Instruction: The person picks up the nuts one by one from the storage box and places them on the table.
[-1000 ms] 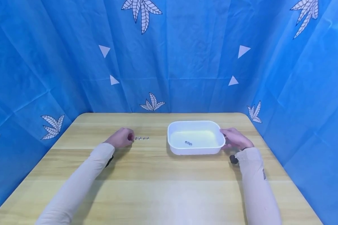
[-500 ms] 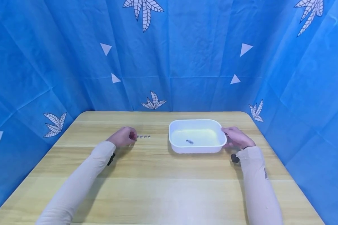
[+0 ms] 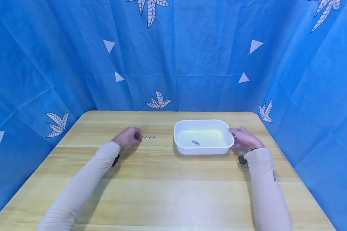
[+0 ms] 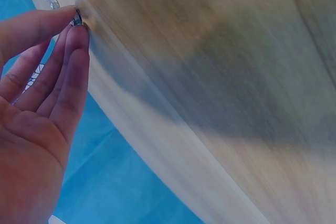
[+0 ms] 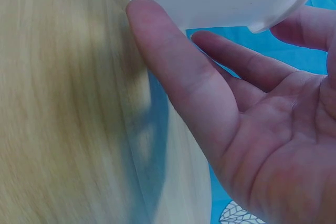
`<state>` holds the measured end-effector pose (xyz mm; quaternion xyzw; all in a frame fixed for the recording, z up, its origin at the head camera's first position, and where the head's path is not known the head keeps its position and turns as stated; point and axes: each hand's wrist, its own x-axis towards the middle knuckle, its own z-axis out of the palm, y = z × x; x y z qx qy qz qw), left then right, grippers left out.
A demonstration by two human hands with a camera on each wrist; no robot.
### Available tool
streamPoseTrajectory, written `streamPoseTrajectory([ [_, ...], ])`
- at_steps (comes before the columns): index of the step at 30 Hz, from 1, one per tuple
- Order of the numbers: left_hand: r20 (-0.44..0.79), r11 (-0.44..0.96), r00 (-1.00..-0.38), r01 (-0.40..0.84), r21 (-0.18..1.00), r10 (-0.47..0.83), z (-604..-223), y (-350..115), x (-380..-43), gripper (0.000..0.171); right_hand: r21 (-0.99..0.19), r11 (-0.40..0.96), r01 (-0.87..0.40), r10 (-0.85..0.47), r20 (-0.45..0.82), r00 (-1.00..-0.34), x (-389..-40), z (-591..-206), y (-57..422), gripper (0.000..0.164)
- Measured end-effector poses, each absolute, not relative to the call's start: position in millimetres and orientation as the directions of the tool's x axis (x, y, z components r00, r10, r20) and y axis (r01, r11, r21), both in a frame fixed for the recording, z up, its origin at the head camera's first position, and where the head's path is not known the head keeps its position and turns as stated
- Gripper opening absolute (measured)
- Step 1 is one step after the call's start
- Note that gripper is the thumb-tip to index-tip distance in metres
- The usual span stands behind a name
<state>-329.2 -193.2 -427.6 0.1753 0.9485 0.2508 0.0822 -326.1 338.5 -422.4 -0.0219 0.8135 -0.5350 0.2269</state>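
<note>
My left hand (image 3: 128, 137) pinches a small shiny silver piece (image 4: 77, 18) between thumb and index fingertip, close over the table. Just right of those fingertips, a short row of similar silver pieces (image 3: 149, 137) lies on the wood; part of the row also shows past the thumb in the left wrist view. A white plastic tray (image 3: 203, 150) stands right of the middle, with several silver pieces (image 3: 195, 142) clustered on its floor. My right hand (image 3: 245, 138) holds the tray's right end, its thumb (image 5: 152, 30) against the end wall and a finger up at the rim.
The light wooden table (image 3: 167, 192) has rounded far corners. Behind it and along both sides hangs a blue cloth (image 3: 202, 57) with white leaves and triangles. A dark wrist strap (image 3: 242, 159) shows at my right cuff.
The whole head view has shifted slightly upward and to the right. My left fingers have come together on the first silver piece in the row. My right hand stays at the tray's end.
</note>
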Motion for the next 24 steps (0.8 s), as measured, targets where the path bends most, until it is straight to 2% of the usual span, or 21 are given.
streamPoseTrajectory([
  [24,-0.048,0.826,-0.933,0.292,0.483,0.358,-428.5,-190.8,-331.3,0.012,-0.891,0.410,0.195,-0.291,-0.330,-0.898,-326.4,-423.2,338.6,0.062],
])
